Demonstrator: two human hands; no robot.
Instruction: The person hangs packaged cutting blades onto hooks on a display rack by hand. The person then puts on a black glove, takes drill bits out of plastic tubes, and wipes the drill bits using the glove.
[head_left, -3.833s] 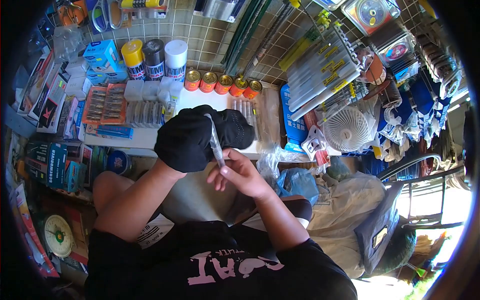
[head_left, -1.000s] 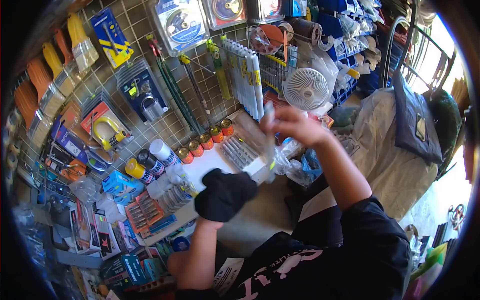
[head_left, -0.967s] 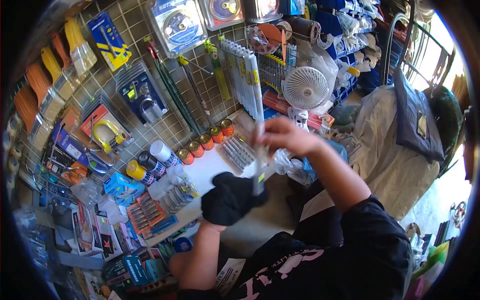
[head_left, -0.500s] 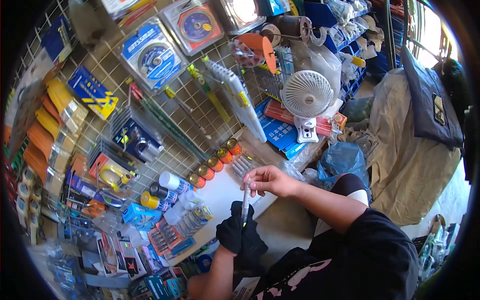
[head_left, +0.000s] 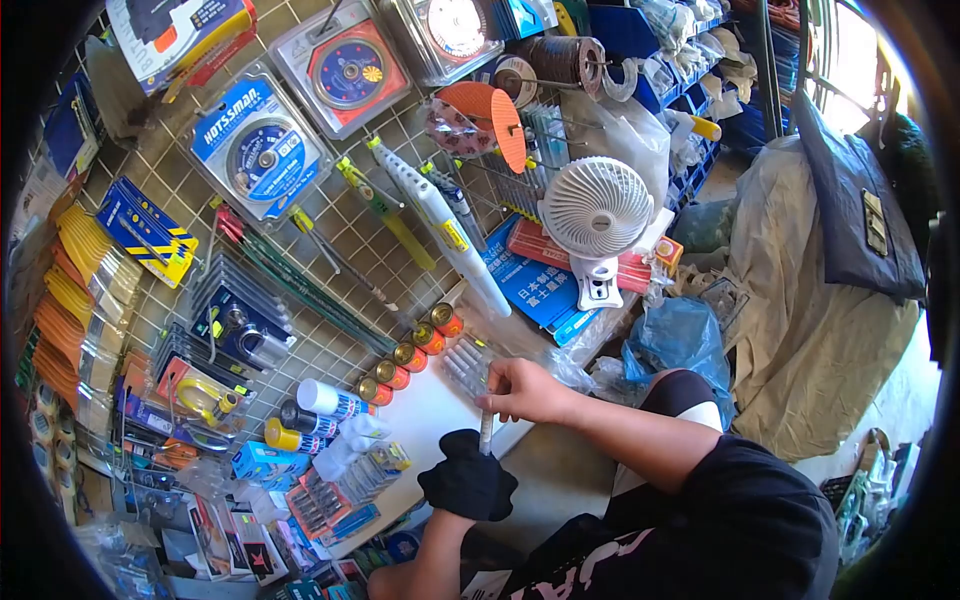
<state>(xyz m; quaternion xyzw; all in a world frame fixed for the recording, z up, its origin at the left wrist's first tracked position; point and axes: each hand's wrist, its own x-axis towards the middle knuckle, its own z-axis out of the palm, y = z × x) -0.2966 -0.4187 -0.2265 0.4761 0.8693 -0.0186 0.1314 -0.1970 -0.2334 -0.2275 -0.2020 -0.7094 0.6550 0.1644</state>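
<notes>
My right hand point(head_left: 525, 390), bare, pinches the upper end of a slim whitish tube point(head_left: 486, 433). The tube points down, and its lower end disappears into the black fabric of my left hand point(head_left: 466, 478). That hand wears a black glove and is closed around the tube's lower part; its fingertips are hard to separate in the dark cloth. Beyond my right hand lies a clear pack of grey sticks point(head_left: 466, 366) on a white board point(head_left: 428, 410). Several small orange cans with gold lids point(head_left: 410, 357) stand in a row along the board's far edge.
Spray cans point(head_left: 320, 398) and boxed goods stand on the left. A wire grid wall point(head_left: 330, 260) carries packaged blades and tools. A white fan point(head_left: 597, 215) stands at the back right, near a blue plastic bag point(head_left: 680, 340) and a tan cover point(head_left: 800, 300).
My right hand has moved slightly down, closer to my gloved left hand. Less of the tube shows between them. The black cloth hanging beside the glove is now bunched up. The view has shifted a little.
</notes>
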